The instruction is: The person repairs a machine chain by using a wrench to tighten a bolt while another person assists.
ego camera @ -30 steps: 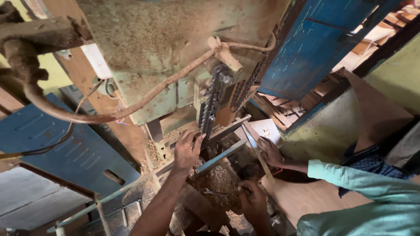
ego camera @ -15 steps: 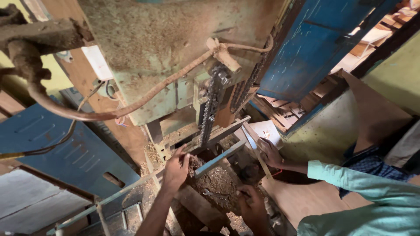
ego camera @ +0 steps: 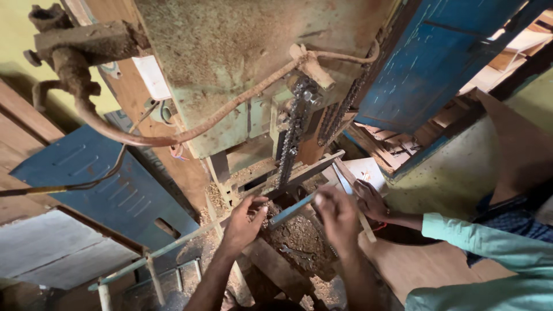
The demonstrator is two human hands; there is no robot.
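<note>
My left hand [ego camera: 243, 223] is curled around a long pale blue metal bar [ego camera: 291, 210] that slants under a green, dust-covered machine [ego camera: 230, 69]. My right hand [ego camera: 340, 214], blurred, closes over the bar's upper end. Just above both hands a roller chain [ego camera: 291, 138] hangs down the front of the machine. Below the bar lies a heap of sawdust [ego camera: 296, 236] with a small wrench [ego camera: 292, 251] on it. Another person's hand [ego camera: 371, 198], in a teal sleeve [ego camera: 478, 242], rests right next to my right hand on a thin wooden strip.
A rusty curved pipe [ego camera: 132, 138] sweeps across the machine's front. A blue metal panel [ego camera: 109, 178] leans at the left, another blue panel [ego camera: 438, 63] at the upper right. Wooden offcuts [ego camera: 403, 144] are stacked behind it. Brown board [ego camera: 415, 265] lies at the lower right.
My left hand has dropped from the base of the chain down and left along the bar. My right hand has risen from below the sawdust up to the bar's upper end.
</note>
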